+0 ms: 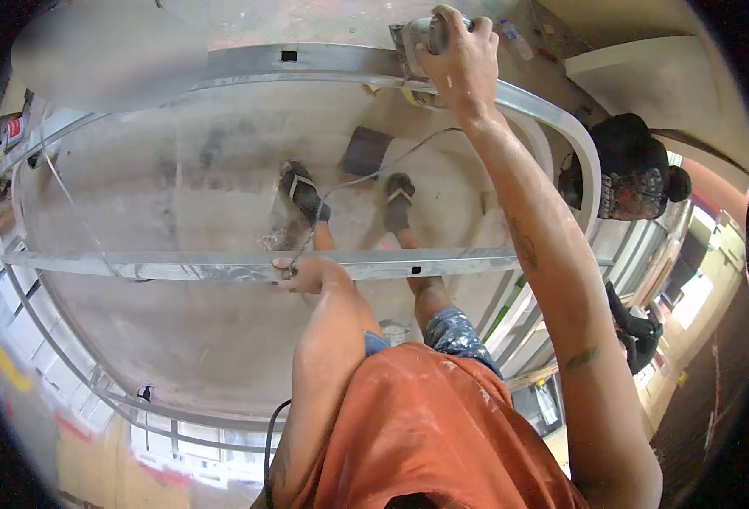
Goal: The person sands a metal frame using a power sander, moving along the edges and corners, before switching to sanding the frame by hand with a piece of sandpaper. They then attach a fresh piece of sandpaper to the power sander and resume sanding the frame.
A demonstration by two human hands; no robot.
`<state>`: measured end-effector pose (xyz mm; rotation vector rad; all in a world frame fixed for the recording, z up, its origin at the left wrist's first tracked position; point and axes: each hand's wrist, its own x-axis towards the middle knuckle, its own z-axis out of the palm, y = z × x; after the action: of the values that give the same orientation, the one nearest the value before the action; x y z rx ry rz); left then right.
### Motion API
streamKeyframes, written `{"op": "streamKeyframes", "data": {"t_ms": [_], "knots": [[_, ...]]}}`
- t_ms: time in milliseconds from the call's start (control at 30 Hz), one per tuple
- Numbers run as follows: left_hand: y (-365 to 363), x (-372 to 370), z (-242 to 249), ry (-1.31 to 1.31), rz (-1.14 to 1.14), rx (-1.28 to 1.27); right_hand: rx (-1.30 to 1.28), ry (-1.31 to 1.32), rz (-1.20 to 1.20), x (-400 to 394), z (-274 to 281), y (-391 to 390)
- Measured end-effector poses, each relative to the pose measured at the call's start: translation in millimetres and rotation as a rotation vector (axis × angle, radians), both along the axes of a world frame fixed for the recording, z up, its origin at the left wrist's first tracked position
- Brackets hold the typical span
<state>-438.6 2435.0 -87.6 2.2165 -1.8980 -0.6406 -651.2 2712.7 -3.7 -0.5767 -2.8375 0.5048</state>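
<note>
My right hand (463, 72) is closed over a grey hand-held electric sander (410, 51) at the top of the view. The sander sits against the far rail of a curved metal frame (255, 64), and part of it is hidden under my fingers. A dark power cord (391, 165) hangs in a loop from that side across to my left hand (311, 276). That hand is closed on the cord, right at the frame's middle crossbar (179, 270), which its fingers overlap. Small rectangular holes show in the rails.
Below the frame, a dark square piece (366, 153) lies on the dusty floor (230, 187) near my sandaled feet. A plastic bottle (517, 38) lies at the upper right. Black bundled items (633, 165) are beside the frame's right end, with long metal profiles (510, 318) below them.
</note>
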Motion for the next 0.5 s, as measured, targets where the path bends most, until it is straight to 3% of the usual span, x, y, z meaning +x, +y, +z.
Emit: {"op": "streamKeyframes", "data": {"t_ms": [100, 267, 400, 500], "knots": [[12.6, -18.3, 24.1, 0.012, 0.049, 0.051, 0.047, -0.02, 0.093, 0.1, -3.5, -1.4], [1.1, -5.3, 1.2, -0.023, 0.074, 0.054, 0.01, -0.062, 0.108, 27.2, 2.7, 4.1], [5.0, -17.9, 22.3, -0.067, 0.096, 0.142, 0.017, -0.121, 0.098, 42.3, 10.9, 13.6], [-10.6, 8.3, -12.0, -0.07, -0.008, 0.044, 0.026, -0.185, 0.08, 32.8, 16.1, 12.3]]}}
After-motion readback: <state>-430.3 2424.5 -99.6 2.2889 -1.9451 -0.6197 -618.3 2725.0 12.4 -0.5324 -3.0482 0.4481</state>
